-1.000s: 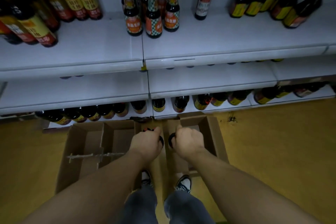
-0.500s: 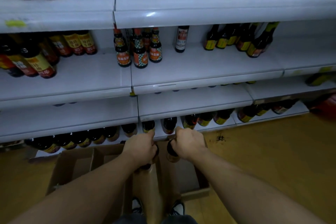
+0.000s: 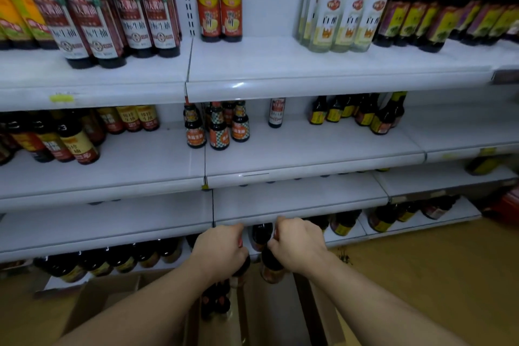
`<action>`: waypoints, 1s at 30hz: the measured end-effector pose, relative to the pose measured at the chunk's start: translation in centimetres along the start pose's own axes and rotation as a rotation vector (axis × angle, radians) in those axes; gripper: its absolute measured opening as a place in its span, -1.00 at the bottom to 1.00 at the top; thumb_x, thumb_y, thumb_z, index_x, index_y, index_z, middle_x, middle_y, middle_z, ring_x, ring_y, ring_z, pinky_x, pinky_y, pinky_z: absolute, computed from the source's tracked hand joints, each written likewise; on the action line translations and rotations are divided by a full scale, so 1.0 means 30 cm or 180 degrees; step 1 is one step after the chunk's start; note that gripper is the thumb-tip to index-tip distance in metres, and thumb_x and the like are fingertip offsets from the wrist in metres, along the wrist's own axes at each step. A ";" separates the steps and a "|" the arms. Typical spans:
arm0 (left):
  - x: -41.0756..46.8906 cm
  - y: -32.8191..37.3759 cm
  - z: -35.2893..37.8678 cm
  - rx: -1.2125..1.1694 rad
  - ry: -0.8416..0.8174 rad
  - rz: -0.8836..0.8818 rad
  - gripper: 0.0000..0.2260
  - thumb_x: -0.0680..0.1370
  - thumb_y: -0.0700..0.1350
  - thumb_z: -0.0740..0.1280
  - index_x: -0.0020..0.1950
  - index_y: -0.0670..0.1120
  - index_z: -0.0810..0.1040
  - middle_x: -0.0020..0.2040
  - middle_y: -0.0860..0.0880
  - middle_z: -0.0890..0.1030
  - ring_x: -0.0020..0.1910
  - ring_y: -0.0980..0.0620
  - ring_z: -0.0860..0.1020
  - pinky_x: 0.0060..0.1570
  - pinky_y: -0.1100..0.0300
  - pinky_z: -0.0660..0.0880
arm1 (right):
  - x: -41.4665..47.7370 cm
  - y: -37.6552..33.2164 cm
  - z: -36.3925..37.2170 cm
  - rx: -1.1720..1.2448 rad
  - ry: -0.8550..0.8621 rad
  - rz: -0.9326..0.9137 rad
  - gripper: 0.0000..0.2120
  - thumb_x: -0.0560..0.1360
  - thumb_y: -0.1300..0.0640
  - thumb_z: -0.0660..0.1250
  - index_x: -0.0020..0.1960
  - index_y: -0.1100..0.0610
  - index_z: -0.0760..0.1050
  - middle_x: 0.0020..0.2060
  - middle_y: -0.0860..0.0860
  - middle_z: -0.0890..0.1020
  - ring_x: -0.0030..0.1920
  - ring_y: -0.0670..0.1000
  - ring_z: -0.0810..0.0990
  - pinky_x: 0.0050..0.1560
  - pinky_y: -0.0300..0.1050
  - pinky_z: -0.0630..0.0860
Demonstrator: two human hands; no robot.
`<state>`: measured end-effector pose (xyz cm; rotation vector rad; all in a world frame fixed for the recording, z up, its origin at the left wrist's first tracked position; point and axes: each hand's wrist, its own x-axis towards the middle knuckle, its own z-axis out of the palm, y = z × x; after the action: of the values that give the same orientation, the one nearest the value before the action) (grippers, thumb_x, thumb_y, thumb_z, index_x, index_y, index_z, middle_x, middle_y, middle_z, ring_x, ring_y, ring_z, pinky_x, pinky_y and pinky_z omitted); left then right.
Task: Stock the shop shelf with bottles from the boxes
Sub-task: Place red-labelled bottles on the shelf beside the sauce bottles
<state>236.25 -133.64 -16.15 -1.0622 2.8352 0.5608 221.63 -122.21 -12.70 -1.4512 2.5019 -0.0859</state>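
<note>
My left hand [image 3: 222, 253] grips the necks of small dark bottles [image 3: 217, 299] that hang below it, above the open cardboard boxes [image 3: 92, 309]. My right hand [image 3: 299, 247] grips another small dark bottle [image 3: 271, 264] by its neck, level with the left hand. Both hands are in front of the edge of the second shelf from the floor [image 3: 300, 202]. On the middle shelf [image 3: 309, 154] stands a small group of matching bottles [image 3: 217, 128] with orange and checked labels.
White shelves rise in tiers, with tall dark bottles [image 3: 112, 17] and pale vinegar bottles [image 3: 345, 8] on the upper tier. Dark bottles [image 3: 112, 261] line the bottom shelf. A yellow wooden floor [image 3: 421, 275] spreads to the right. A red object [image 3: 508, 205] sits at the far right.
Both hands have lifted the bottles out of the boxes and raised them to the height of the lower shelves. My view has tilted up, bringing the upper shelves into sight.
</note>
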 end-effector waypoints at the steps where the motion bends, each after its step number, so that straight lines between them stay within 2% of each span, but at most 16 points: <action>1: 0.000 0.009 -0.017 -0.0007 -0.0013 0.0005 -0.86 0.55 0.06 0.29 -0.03 0.05 0.38 -0.12 0.02 0.57 -0.09 -0.07 0.58 -0.23 0.08 0.44 | 0.000 0.000 -0.017 0.0007 0.0001 -0.0009 -0.75 0.58 -0.12 0.26 0.10 0.04 0.47 0.07 0.07 0.66 0.14 0.18 0.63 0.03 -0.01 0.52; 4: 0.001 0.041 -0.082 0.0036 -0.0042 0.0041 -0.87 0.57 0.03 0.29 -0.05 0.03 0.36 -0.16 0.00 0.53 -0.13 -0.09 0.56 -0.21 0.05 0.48 | 0.004 0.000 -0.072 0.0018 0.0006 -0.0046 -0.76 0.58 -0.12 0.25 0.09 0.04 0.46 0.05 0.07 0.64 0.12 0.20 0.62 -0.03 -0.01 0.49; 6: 0.004 0.065 -0.130 0.0094 -0.0048 0.0051 -0.85 0.57 0.03 0.30 -0.06 0.00 0.37 -0.17 0.00 0.51 -0.15 -0.10 0.52 -0.25 0.07 0.42 | 0.007 -0.001 -0.110 -0.0015 0.0040 -0.0098 -0.77 0.58 -0.11 0.26 0.06 0.04 0.43 0.05 0.08 0.64 0.11 0.21 0.61 -0.07 -0.01 0.44; 10: 0.024 0.103 -0.228 0.0217 -0.0083 0.0013 -0.83 0.54 0.06 0.31 -0.12 0.03 0.37 -0.08 -0.04 0.56 -0.08 -0.12 0.54 -0.19 0.07 0.45 | 0.023 -0.008 -0.185 -0.0083 0.0070 -0.0213 -0.79 0.58 -0.08 0.26 0.06 0.06 0.44 0.06 0.10 0.64 0.13 0.22 0.61 -0.07 -0.01 0.41; 13: 0.043 0.117 -0.311 0.0231 -0.0038 0.0010 -0.80 0.52 0.10 0.34 -0.14 0.06 0.37 -0.10 0.01 0.54 -0.07 -0.08 0.55 -0.15 0.07 0.50 | 0.038 -0.014 -0.262 -0.0079 0.0130 -0.0226 -0.74 0.59 -0.11 0.26 0.12 0.06 0.49 0.10 0.08 0.62 0.15 0.18 0.60 -0.03 -0.02 0.43; 15: 0.052 0.128 -0.372 0.0161 0.0066 -0.0019 -0.80 0.50 0.07 0.37 -0.17 0.06 0.37 -0.13 0.04 0.53 -0.09 -0.05 0.54 -0.19 0.09 0.48 | 0.051 -0.019 -0.320 -0.0084 0.0189 -0.0284 -0.75 0.59 -0.12 0.27 0.08 0.05 0.46 0.07 0.07 0.62 0.14 0.17 0.60 -0.05 -0.03 0.43; 19: 0.073 0.159 -0.497 0.0198 0.0197 -0.0127 -0.80 0.51 0.03 0.36 -0.18 0.03 0.37 -0.17 0.04 0.51 -0.09 -0.06 0.53 -0.22 0.10 0.43 | 0.091 -0.042 -0.431 -0.0151 0.0280 -0.0396 -0.79 0.58 -0.10 0.27 -0.04 0.04 0.39 -0.13 0.04 0.51 0.02 0.17 0.58 -0.14 -0.04 0.42; 25: 0.096 0.179 -0.677 0.0234 0.0486 0.0019 -0.77 0.52 0.02 0.38 -0.21 0.03 0.36 -0.21 0.01 0.48 -0.24 0.00 0.46 -0.31 0.10 0.35 | 0.136 -0.084 -0.604 -0.0233 0.0505 -0.0483 -0.80 0.56 -0.09 0.27 -0.04 0.04 0.41 -0.15 0.03 0.49 -0.10 0.14 0.48 -0.15 -0.04 0.41; 28: 0.113 0.184 -0.771 0.0233 0.0608 0.0082 -0.79 0.49 0.00 0.37 -0.22 -0.01 0.37 -0.23 -0.01 0.50 -0.27 -0.03 0.47 -0.34 0.11 0.34 | 0.148 -0.114 -0.687 -0.0212 0.0669 -0.0513 -0.76 0.57 -0.08 0.27 -0.15 0.04 0.34 -0.24 0.00 0.44 -0.15 0.12 0.48 -0.21 -0.04 0.39; 30: 0.127 0.183 -0.838 0.0168 0.0616 0.0105 -0.80 0.49 0.01 0.38 -0.22 -0.01 0.40 -0.24 -0.03 0.52 -0.26 -0.06 0.51 -0.34 0.12 0.35 | 0.159 -0.138 -0.740 -0.0181 0.0768 -0.0534 -0.70 0.57 -0.06 0.28 -0.23 0.05 0.29 -0.29 0.00 0.42 -0.25 0.08 0.44 -0.31 -0.07 0.33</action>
<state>231.52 -141.16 8.31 -1.1201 3.0190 0.4032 217.50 -130.00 8.63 -1.7684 2.5796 -0.2355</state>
